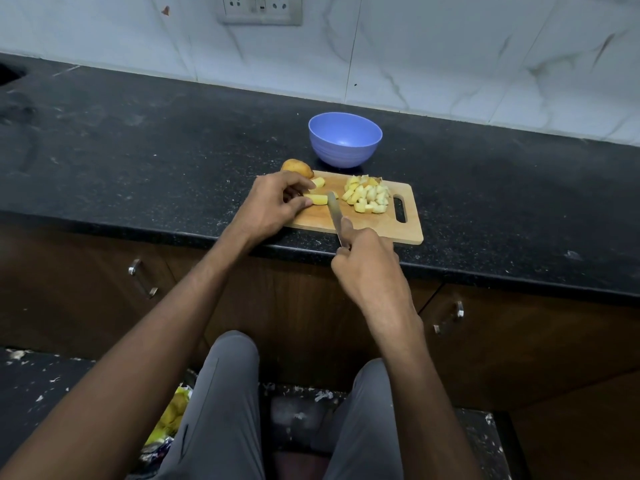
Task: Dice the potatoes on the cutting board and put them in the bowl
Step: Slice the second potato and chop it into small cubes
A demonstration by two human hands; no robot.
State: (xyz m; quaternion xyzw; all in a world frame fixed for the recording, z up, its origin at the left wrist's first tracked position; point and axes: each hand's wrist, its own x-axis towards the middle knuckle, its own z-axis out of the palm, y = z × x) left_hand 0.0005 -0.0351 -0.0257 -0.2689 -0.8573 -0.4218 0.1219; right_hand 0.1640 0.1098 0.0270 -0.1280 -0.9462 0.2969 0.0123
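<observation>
A wooden cutting board [377,228] lies at the front edge of the black counter. My left hand [273,206] pinches a yellow potato strip [317,199] on the board's left part. My right hand [365,261] grips a knife [334,211] whose blade tip rests just right of that strip. Another cut piece [318,182] lies behind the strip. A heap of diced potato [367,198] sits on the board's right side, near the handle slot. An unpeeled potato piece [297,168] rests at the board's back left corner. The blue bowl [344,139] stands behind the board with nothing in it.
The black counter [156,150] runs along a white marbled wall with a socket plate [259,8]. Brown cabinet doors with metal handles [142,278] are below. A yellow wrapper [169,417] lies on the floor by my left leg.
</observation>
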